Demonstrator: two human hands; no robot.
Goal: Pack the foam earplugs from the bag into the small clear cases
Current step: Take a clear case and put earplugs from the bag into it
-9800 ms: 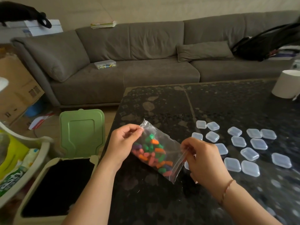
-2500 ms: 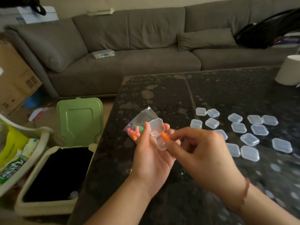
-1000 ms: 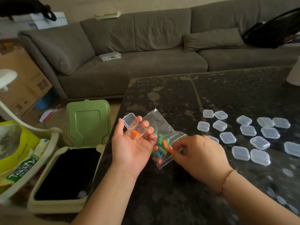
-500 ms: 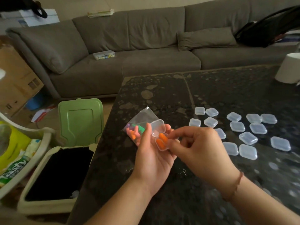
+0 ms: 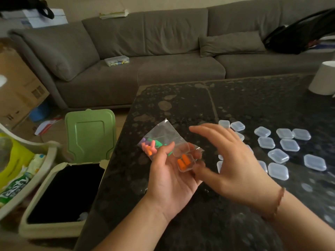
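Two orange earplugs (image 5: 183, 161) fill the open case (image 5: 185, 163) on curled left fingers (image 5: 196, 154); right fingers (image 5: 208, 132) spread, empty.

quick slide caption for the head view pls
Left hand holds an open clear case with two orange earplugs; right hand hovers open beside it.

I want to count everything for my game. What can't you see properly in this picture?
- Head view: the small clear plastic cases on the black speckled table; the right hand covers some, so no full count.
- The clear plastic bag of coloured foam earplugs: the left hand hides part, and the plugs overlap.
- The white round container: cut off by the right edge.
- The right hand's fingers are motion-blurred.
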